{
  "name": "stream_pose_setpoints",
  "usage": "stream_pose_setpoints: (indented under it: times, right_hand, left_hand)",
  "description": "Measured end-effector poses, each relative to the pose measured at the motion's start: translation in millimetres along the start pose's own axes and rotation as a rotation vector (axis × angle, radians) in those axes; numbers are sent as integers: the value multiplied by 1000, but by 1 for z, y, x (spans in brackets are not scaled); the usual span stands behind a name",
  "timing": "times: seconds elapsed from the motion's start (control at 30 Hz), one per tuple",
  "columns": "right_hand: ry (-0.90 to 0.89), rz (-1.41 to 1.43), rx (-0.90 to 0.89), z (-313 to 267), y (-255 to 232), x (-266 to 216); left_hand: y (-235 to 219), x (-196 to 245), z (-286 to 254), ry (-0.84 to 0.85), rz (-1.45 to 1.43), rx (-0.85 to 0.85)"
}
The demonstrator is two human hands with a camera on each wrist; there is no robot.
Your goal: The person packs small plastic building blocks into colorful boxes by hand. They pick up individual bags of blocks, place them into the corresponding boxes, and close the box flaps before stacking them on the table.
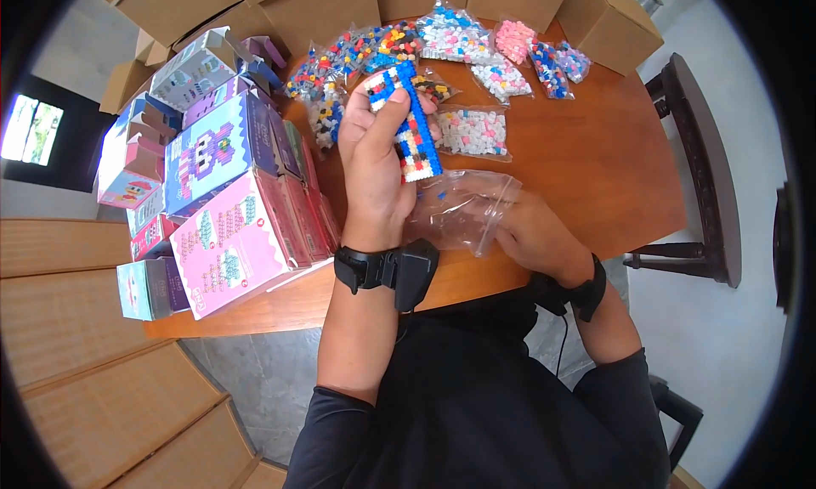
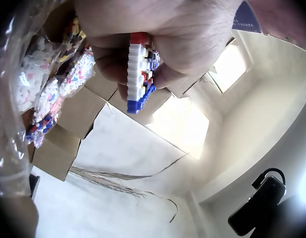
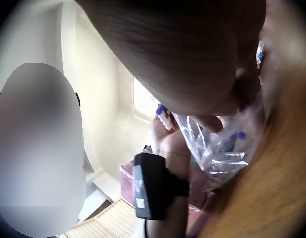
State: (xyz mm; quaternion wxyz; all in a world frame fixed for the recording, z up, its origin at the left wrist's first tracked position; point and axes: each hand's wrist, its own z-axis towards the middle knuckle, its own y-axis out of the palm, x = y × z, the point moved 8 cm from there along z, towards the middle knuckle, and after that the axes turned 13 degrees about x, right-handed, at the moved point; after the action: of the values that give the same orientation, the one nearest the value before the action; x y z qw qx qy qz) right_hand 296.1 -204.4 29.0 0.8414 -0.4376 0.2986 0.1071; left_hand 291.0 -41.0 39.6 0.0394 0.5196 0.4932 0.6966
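My left hand holds a flat panel of joined small bricks, blue along one edge with white, red and tan inside, the thumb over its face. In the left wrist view the panel shows edge-on between the fingers of the left hand. A clear plastic bag with a few blue bits lies below the panel. My right hand grips the bag's right side; in the right wrist view the hand is dark above the bag, its fingertips partly hidden.
Bags of mixed bricks, white and pink bricks and more bags lie across the wooden table. Illustrated boxes are stacked at the left. Cardboard boxes line the back, and a dark chair stands at the right.
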Motion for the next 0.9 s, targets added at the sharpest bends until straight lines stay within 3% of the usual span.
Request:
stream_pose_setpoints:
  times: [0.03,0.23,0.33,0.43,0.63,0.9]
  right_hand:
    - [-44,-35,70,3,-6,-5]
    - [48,-239,29,-7,-23,1]
    - [122,-194,174,-11,-34,6]
    - [26,-205,260,-10,-44,3]
    - [-188,-143,-6,-17,-18,9]
    - [-272,-181,5,16,6,-6]
  left_hand:
    - [2,4,-2,19,10,-8]
    - [-13,12,3,80,121,120]
    - [-7,11,-1,87,157,116]
    - [-5,11,-3,102,198,125]
    - [-7,-1,0,51,236,136]
    - [-9,-51,3,-162,174,42]
